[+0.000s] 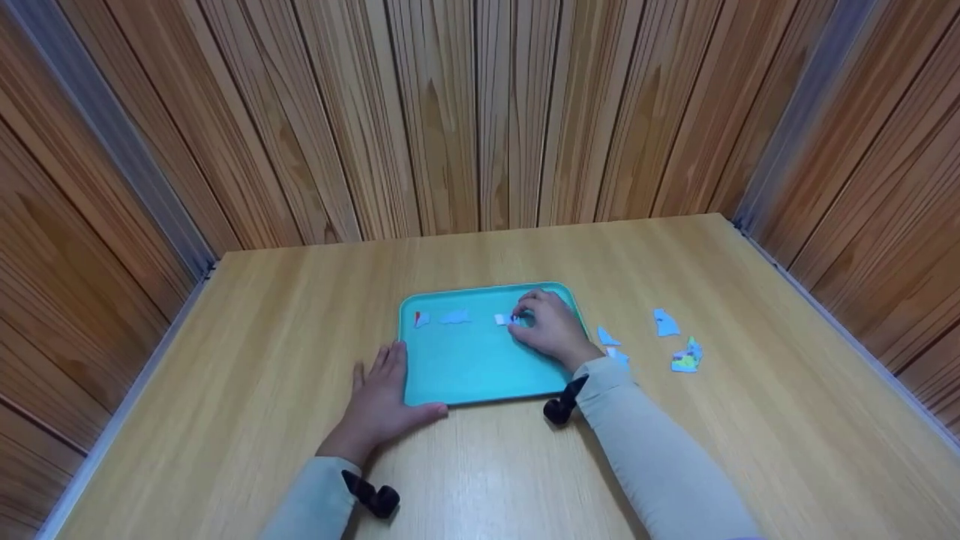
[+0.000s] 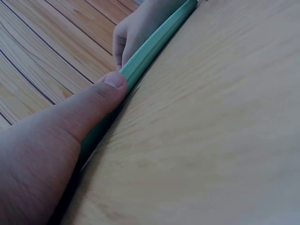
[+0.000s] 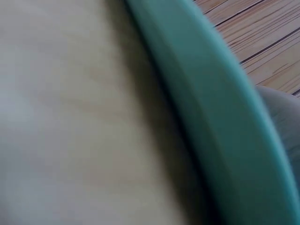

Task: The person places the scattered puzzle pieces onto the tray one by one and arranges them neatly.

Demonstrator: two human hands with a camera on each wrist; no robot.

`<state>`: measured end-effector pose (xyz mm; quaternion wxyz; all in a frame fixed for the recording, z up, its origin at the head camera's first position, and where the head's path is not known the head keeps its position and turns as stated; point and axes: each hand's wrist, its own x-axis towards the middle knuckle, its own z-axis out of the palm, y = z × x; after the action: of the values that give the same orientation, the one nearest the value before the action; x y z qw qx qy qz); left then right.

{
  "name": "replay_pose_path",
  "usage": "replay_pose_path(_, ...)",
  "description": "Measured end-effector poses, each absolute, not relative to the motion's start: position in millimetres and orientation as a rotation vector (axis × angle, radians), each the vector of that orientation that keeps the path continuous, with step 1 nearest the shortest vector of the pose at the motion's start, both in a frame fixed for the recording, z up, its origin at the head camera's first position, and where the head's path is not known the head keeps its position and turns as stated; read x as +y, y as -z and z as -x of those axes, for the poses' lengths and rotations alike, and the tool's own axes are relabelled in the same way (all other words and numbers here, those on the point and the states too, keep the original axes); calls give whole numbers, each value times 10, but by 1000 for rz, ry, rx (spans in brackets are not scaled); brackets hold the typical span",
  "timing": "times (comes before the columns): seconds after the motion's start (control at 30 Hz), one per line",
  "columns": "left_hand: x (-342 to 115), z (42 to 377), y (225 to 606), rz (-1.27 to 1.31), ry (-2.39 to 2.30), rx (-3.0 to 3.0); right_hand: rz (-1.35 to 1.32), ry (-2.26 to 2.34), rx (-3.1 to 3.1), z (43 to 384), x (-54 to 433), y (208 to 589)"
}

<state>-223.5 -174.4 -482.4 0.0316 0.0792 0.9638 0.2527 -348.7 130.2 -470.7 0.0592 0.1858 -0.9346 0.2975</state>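
Observation:
A turquoise tray (image 1: 472,367) lies on the table. My left hand (image 1: 382,405) rests at its near left corner, with fairly straight fingers along the left side and the thumb (image 2: 105,91) against the front rim. Over the tray's far right part, my right hand (image 1: 551,326) pinches a small piece of torn paper (image 1: 515,319) between thumb and fingertips; the fingers partly cover it. A whitish paper scrap (image 1: 501,319) shows just left of those fingertips. Farther left on the tray lie a light-blue scrap (image 1: 454,316) and a scrap with a red edge (image 1: 421,319).
Right of the tray, several torn scraps lie on the table (image 1: 480,480): a blue scrap (image 1: 665,322), a yellow-green and blue one (image 1: 687,355), and two pale-blue ones (image 1: 607,337) near the right wrist. Wood-plank walls (image 1: 450,112) enclose the back and sides.

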Motion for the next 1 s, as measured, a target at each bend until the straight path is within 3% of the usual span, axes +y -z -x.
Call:
replay_pose_path(0.6, -1773, 2241, 4814, -259, -757, 2967, -432, -877, -2949, 3467, 1033, 4529)
replay_pose_path(1.0, -1741, 2234, 4806, -243, -771, 2959, -281, -791, -2869, 3505, 852, 4665)
